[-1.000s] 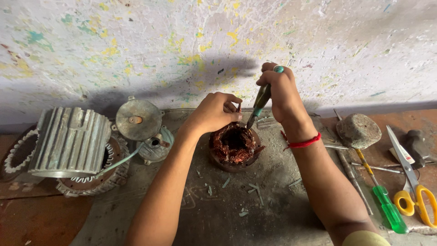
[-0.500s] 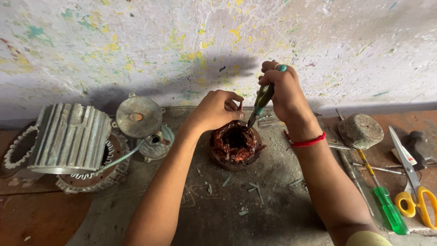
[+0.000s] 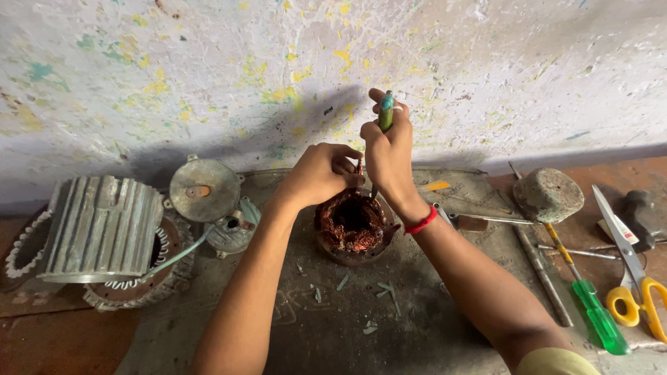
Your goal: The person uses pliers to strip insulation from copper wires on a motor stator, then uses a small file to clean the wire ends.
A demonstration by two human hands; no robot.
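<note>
On the grey, dusty worktop (image 3: 333, 326), a ribbed silver metal motor casing (image 3: 97, 229) lies at the far left beside a round metal end cover (image 3: 203, 189). Near the middle sits the round motor stator wound with copper wire (image 3: 351, 223), directly below both hands: the left hand (image 3: 319, 173) pinches the windings at its upper rim. The right hand (image 3: 389, 156), equally near, is fisted around a green-handled screwdriver (image 3: 384, 114) held almost upright, tip down into the coil. A green-handled screwdriver on the worktop (image 3: 590, 312) and yellow-handled scissors (image 3: 636, 278) lie far right below the paint-speckled wall (image 3: 278, 62).
</note>
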